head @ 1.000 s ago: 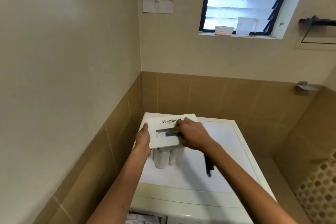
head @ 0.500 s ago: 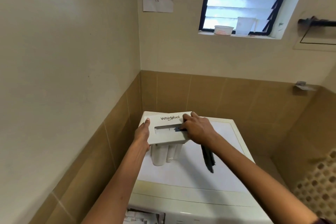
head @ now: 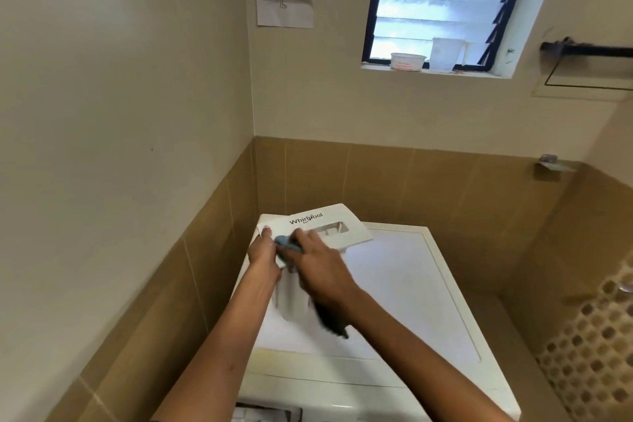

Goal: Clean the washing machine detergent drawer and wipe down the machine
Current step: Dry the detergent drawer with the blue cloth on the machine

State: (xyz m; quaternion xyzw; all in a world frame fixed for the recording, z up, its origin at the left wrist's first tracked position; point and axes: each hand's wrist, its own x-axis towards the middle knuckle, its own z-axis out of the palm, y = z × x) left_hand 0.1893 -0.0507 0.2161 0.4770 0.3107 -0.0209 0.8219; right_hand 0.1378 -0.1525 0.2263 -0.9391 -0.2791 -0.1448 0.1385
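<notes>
The white detergent drawer, with its Whirlpool front panel facing up, stands on top of the white washing machine. My left hand grips the drawer's left end. My right hand holds a blue cloth and presses it against the left part of the front panel, next to my left hand. A dark end of the cloth hangs below my right wrist. The drawer's compartments are mostly hidden behind my hands.
The machine sits in a corner with tiled walls on the left and behind. The open drawer slot shows at the machine's front edge. A bowl and a cup stand on the window sill. A black rail is on the right wall.
My right hand with the cloth has slid left along the front panel, from the handle recess to the left end. The drawer has turned so its right end points farther away.
</notes>
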